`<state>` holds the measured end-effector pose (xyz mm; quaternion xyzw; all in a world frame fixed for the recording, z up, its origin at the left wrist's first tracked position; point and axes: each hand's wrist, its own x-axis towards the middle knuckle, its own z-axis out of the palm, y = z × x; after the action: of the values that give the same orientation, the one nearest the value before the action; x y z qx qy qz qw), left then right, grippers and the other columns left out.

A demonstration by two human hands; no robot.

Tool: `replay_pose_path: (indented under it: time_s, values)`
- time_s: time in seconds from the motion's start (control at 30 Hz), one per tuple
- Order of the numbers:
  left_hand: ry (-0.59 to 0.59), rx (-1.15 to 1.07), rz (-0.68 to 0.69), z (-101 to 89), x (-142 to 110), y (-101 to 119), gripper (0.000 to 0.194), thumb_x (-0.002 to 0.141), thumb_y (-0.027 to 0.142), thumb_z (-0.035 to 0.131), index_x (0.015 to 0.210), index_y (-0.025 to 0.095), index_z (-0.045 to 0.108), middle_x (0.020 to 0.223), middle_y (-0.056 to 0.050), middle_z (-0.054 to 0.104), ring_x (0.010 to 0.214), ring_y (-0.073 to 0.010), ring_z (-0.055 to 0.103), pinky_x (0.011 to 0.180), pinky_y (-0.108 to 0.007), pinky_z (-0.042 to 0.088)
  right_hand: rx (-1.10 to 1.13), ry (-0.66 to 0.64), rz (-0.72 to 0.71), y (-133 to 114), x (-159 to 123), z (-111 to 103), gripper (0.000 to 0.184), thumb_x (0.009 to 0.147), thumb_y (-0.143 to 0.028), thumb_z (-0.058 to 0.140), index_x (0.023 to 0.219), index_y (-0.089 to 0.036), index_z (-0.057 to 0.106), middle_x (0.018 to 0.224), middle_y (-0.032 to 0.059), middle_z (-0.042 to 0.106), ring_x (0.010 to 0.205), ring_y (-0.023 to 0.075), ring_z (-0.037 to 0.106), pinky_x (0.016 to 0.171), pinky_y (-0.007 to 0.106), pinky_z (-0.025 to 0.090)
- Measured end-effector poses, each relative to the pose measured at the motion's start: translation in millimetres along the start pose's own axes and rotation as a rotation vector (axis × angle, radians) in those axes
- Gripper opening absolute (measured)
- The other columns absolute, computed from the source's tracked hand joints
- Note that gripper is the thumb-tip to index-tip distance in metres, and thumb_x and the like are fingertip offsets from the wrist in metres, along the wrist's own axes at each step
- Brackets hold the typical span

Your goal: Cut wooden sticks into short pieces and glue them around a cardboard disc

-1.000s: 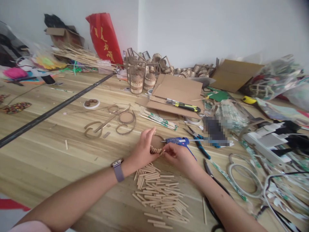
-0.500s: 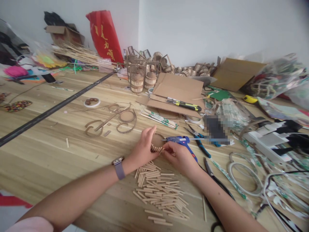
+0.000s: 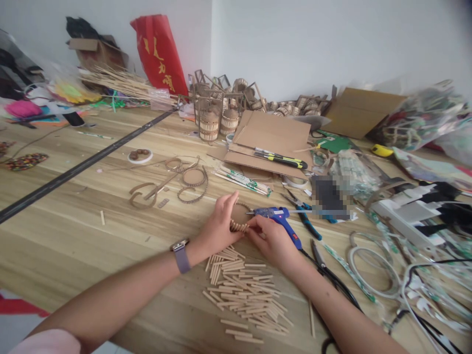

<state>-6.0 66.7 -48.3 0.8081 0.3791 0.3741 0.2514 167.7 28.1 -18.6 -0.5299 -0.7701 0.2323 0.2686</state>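
My left hand (image 3: 221, 227), with a watch on the wrist, is closed round the left side of a thin brown ring (image 3: 241, 205). A row of short wooden sticks (image 3: 238, 226) stands side by side along the ring's near edge. At the right end of that row, the thumb and fingers of my right hand (image 3: 271, 239) pinch a small stick, mostly hidden by the fingertips. Just beyond the right hand lies a blue glue gun (image 3: 283, 219), its nozzle pointing left at the ring. Below both hands spreads a loose pile of short wooden sticks (image 3: 247, 295).
Pliers (image 3: 308, 221) and black-handled scissors (image 3: 328, 273) lie to the right, near tape rolls, cables and a white power strip (image 3: 409, 216). Utility knives (image 3: 282, 160) rest on cardboard (image 3: 275, 132). Small wooden lanterns (image 3: 209, 125) stand behind. A black strip (image 3: 92, 160) crosses the left.
My right hand has shifted very slightly left at the ring's near edge. The left hand keeps its hold, and the objects around stay where they were.
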Motion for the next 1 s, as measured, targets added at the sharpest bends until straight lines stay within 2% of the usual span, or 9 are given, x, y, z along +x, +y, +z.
replay_pose_path:
  time_s: [0.27, 0.33, 0.4, 0.47, 0.57, 0.7, 0.77, 0.83, 1.0]
  values:
    - [-0.014, -0.02, -0.011, 0.2, -1, -1, 0.106, 0.068, 0.011, 0.075, 0.148, 0.027, 0.008, 0.14, -0.015, 0.032, 0.134, -0.0325, 0.032, 0.109, -0.053, 0.034, -0.009, 0.015, 0.028, 0, -1, 5, 0.01, 0.087, -0.019, 0.05, 0.083, -0.02, 0.06, 0.079, 0.0042, 0.07, 0.071, 0.0178, 0.064, 0.063, 0.027, 0.047]
    - [-0.014, -0.015, 0.009, 0.1, -1, -2, 0.105, 0.07, 0.012, 0.074, 0.148, 0.028, 0.006, 0.14, -0.015, 0.031, 0.134, -0.032, 0.031, 0.109, -0.053, 0.034, -0.058, 0.028, 0.014, -1, -1, 2, 0.01, 0.085, -0.019, 0.053, 0.091, -0.019, 0.06, 0.081, 0.0049, 0.07, 0.072, 0.0183, 0.064, 0.064, 0.028, 0.047]
    - [-0.012, -0.01, 0.026, -0.5, -2, -1, 0.105, 0.071, 0.012, 0.074, 0.148, 0.029, 0.004, 0.141, -0.015, 0.031, 0.135, -0.0318, 0.03, 0.11, -0.053, 0.032, -0.097, 0.047, 0.024, -2, -2, -7, 0.02, 0.083, -0.022, 0.056, 0.102, -0.018, 0.059, 0.081, 0.0049, 0.069, 0.069, 0.0179, 0.063, 0.063, 0.028, 0.047]
    - [-0.01, -0.013, 0.026, -1.4, -2, -1, 0.105, 0.071, 0.009, 0.072, 0.148, 0.029, 0.004, 0.141, -0.014, 0.03, 0.136, -0.0311, 0.029, 0.111, -0.053, 0.031, -0.153, 0.083, 0.089, -1, -4, -23, 0.02, 0.085, -0.029, 0.055, 0.101, -0.018, 0.059, 0.077, 0.0038, 0.068, 0.065, 0.0174, 0.062, 0.06, 0.027, 0.045]
    - [-0.009, -0.02, 0.005, -2.7, -2, 1, 0.105, 0.068, 0.002, 0.069, 0.148, 0.029, 0.006, 0.14, -0.014, 0.031, 0.135, -0.0302, 0.029, 0.112, -0.051, 0.03, -0.356, 0.138, 0.244, 5, -9, -48, 0.025, 0.089, -0.04, 0.048, 0.079, -0.02, 0.06, 0.075, 0.0056, 0.068, 0.066, 0.02, 0.062, 0.059, 0.029, 0.042]
    - [-0.01, -0.021, -0.029, -1.5, -1, 3, 0.115, 0.063, 0.008, 0.078, 0.147, 0.029, 0.004, 0.143, -0.014, 0.025, 0.137, -0.0325, 0.026, 0.113, -0.052, 0.028, -0.55, 0.011, 0.43, 20, -18, -60, 0.03, 0.087, -0.044, 0.05, 0.084, -0.018, 0.065, 0.079, 0.01, 0.07, 0.071, 0.0252, 0.065, 0.059, 0.031, 0.04]
    - [0.005, -0.016, -0.063, 0.4, -1, 4, 0.12, 0.061, 0.011, 0.082, 0.148, 0.03, 0.002, 0.144, -0.014, 0.023, 0.138, -0.0333, 0.027, 0.113, -0.052, 0.029, -0.521, -0.067, 0.433, 27, -20, -57, 0.029, 0.084, -0.042, 0.054, 0.091, -0.017, 0.066, 0.085, 0.0113, 0.071, 0.075, 0.0256, 0.065, 0.061, 0.03, 0.041]
    - [0.024, -0.006, -0.103, 2.0, -1, 5, 0.12, 0.062, 0.011, 0.082, 0.148, 0.031, 0.0, 0.144, -0.014, 0.022, 0.136, -0.0337, 0.03, 0.111, -0.052, 0.032, -0.456, -0.079, 0.415, 34, -20, -53, 0.028, 0.081, -0.039, 0.057, 0.094, -0.016, 0.066, 0.09, 0.0112, 0.071, 0.078, 0.0247, 0.065, 0.064, 0.03, 0.042]
    - [0.033, -0.01, -0.129, 1.8, -1, 5, 0.118, 0.063, 0.008, 0.078, 0.148, 0.032, 0.001, 0.143, -0.014, 0.024, 0.134, -0.0334, 0.036, 0.108, -0.051, 0.036, -0.126, -0.055, 0.501, 43, -19, -58, 0.033, 0.074, -0.045, 0.061, 0.091, -0.018, 0.066, 0.075, 0.0039, 0.067, 0.065, 0.02, 0.057, 0.058, 0.029, 0.04]
